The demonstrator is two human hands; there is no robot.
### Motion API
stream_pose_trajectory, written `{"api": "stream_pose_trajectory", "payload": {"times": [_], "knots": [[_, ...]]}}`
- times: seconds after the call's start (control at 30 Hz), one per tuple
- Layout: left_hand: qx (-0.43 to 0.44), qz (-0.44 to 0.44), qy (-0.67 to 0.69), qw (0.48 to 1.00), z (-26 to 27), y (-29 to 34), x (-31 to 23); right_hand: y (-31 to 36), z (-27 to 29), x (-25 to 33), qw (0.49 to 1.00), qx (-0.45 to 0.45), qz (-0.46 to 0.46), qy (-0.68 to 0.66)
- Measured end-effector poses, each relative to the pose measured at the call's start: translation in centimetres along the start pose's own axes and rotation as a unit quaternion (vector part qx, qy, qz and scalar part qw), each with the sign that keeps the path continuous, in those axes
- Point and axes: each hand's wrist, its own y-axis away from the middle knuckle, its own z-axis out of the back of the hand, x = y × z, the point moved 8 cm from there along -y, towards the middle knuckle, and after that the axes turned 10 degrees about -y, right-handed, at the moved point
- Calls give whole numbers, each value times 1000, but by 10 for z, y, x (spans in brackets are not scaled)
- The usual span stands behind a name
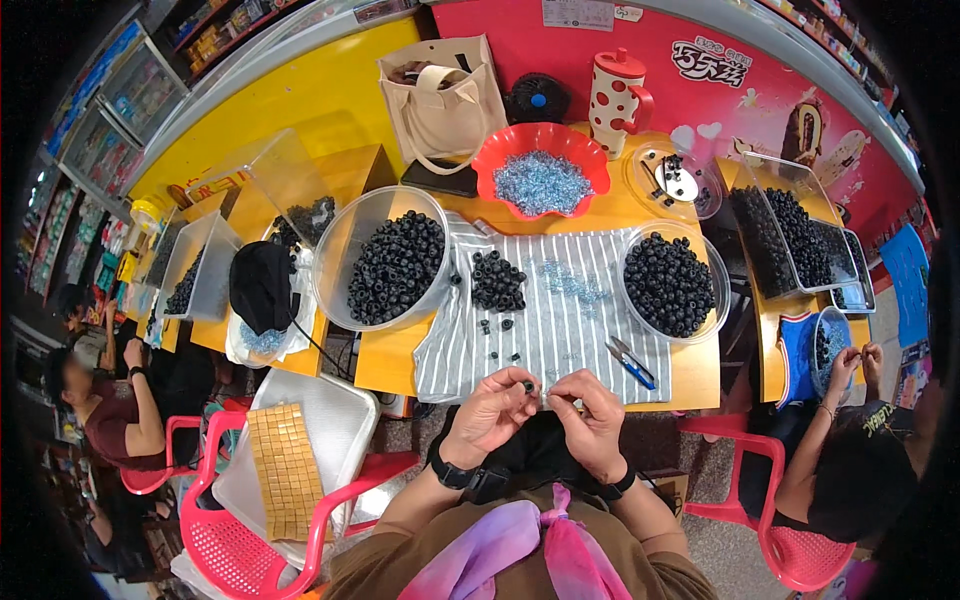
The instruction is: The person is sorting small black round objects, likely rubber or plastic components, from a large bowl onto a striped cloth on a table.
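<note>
My left hand (485, 418) is raised just past the table's near edge, its thumb and fingertips closed on a dark bead (528, 387). Close beside it, my right hand (592, 418) pinches something small and pale that I cannot make out. Beyond both hands lies a grey-and-white striped cloth (445, 345), bearing a heap of black beads (497, 282), a few loose ones and a scatter of clear bluish beads (575, 285). Blue-handled thread snips (632, 364) rest on the cloth, to the right of my hands.
Round clear tubs of black beads stand left (398, 270) and right (670, 285) of the cloth. Behind are a red scalloped bowl (487, 150), a dotted cup (613, 95) and a beige bag (440, 100). Another person (850, 440) works at right; a pink chair (230, 530) stands at left.
</note>
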Motion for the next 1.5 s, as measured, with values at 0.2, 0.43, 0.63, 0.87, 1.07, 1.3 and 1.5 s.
{"api": "stream_pose_trajectory", "payload": {"times": [0.2, 0.43, 0.63, 0.87, 1.07, 1.3, 1.5], "knots": [[-62, -28, -18, 998, -8, -1, -7, -2, 3, -4, 1000, -10, 8, 12], [-49, -17, -52, 997, -7, -1, -5, 3, 0, -3, 998, -9, 41, 57], [-76, -28, -77, 994, -5, -2, 1, 6, -15, 8, 969, 39, 159, 188], [-56, -26, -92, 994, 5, 1, 10, 6, -12, 2, 975, 71, 129, 164], [-75, -33, -103, 991, 8, 2, 10, 5, -18, 0, 975, 75, 127, 166], [-38, -38, -104, 993, 13, 12, 0, 4, -15, -56, 958, 88, -256, -94], [-62, -118, 63, 989, 15, 20, -32, -33, -42, -24, 954, 84, 60, 281]]}}
